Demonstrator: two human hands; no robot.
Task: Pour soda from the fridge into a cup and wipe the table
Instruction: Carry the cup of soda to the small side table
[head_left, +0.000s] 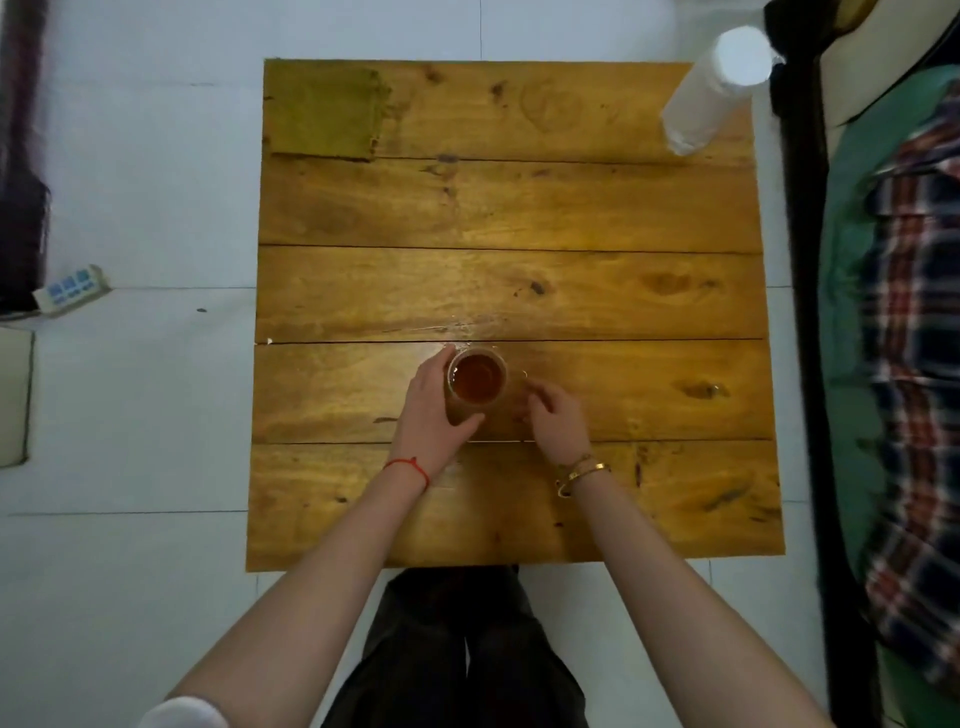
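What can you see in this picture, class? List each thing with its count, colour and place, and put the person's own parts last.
table: one, yellow-brown planks, centre of view
cup: one, clear with brown drink, near middle of table
cloth: one, green, table's far left corner
paper roll: one, white, table's far right corner
power strip: one, white, floor at left
plaid fabric: one, red, blue and white, at right
left hand: one, red cord at wrist, grips the cup
right hand: one, gold bangles at wrist, beside the cup, fingers curled, holds nothing visible
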